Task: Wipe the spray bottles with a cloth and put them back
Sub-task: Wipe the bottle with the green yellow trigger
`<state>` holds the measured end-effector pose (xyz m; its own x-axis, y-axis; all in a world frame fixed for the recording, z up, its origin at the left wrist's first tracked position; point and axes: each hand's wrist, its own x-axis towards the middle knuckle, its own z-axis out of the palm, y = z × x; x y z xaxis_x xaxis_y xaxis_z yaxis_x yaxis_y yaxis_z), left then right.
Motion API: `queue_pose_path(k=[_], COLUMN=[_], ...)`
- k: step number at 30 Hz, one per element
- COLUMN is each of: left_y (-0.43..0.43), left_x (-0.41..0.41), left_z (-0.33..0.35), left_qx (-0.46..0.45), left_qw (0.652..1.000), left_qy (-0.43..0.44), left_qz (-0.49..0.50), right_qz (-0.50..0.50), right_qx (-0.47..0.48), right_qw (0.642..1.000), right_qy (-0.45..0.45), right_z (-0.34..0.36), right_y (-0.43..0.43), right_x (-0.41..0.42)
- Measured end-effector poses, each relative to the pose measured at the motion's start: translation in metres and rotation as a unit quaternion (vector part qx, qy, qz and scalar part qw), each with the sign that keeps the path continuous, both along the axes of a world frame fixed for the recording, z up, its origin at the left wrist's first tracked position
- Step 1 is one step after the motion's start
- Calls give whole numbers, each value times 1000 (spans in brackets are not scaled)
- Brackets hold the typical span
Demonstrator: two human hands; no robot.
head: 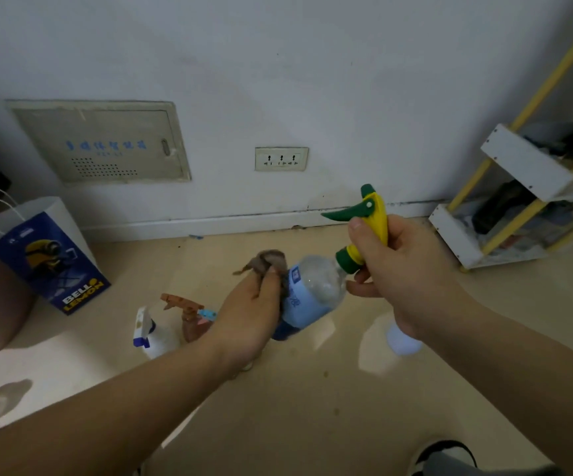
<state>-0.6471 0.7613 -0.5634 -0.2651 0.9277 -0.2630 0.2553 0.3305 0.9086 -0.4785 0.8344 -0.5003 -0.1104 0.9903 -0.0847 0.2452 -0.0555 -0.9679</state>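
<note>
My right hand (398,269) grips the yellow and green trigger head of a clear spray bottle (316,286) with a pale blue label, held tilted above the floor. My left hand (254,314) presses a brown cloth (268,262) against the bottle's side. On the floor to the left stand a white spray bottle (154,334) with a blue and white trigger and a brown spray bottle (189,317), partly hidden behind my left wrist. A pale white bottle (403,341) stands on the floor below my right forearm.
A blue and white paper bag (41,255) stands at the left by the wall. A white and yellow shelf rack (519,201) holding dark items stands at the right. A wall socket (281,159) and a panel (106,142) are on the wall. A shoe (443,455) shows at the bottom.
</note>
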Motion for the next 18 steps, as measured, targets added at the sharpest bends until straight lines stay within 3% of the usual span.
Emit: queue_pose_path(k=[1, 3, 5, 7, 9, 12, 14, 16, 18], left_y=[-5, -14, -11, -3, -1, -1, -1, -2, -3], left_x=[8, 22, 19, 3, -11, -10, -3, 7, 9], left_z=[0, 3, 3, -5, -13, -15, -17, -16, -11], left_qx=[28, 154, 254, 299, 272, 94, 8, 6, 56], left_qw=[995, 950, 904, 893, 925, 995, 995, 996, 992], left_qy=[93, 259, 316, 298, 219, 15, -88, -49, 81], left_qz=[-23, -84, -136, -156, -148, -29, 45, 78, 83], right_qz=[-6, -13, -9, -4, -13, -45, -55, -58, -62], right_qx=[-11, -37, -43, -33, -34, -41, -48, -64, -83], right_qw=[1000, 999, 997, 998, 999, 997, 996, 995, 992], right_qy=[4, 31, 60, 46, 36, 46, 51, 57, 78], right_z=[-2, -6, -10, -9, -6, -3, -3, -3, -2], right_y=[1, 1, -1, -1, 2, 8, 9, 9, 8], right_x=[0, -2, -6, -10, -10, -3, -1, 1, 2])
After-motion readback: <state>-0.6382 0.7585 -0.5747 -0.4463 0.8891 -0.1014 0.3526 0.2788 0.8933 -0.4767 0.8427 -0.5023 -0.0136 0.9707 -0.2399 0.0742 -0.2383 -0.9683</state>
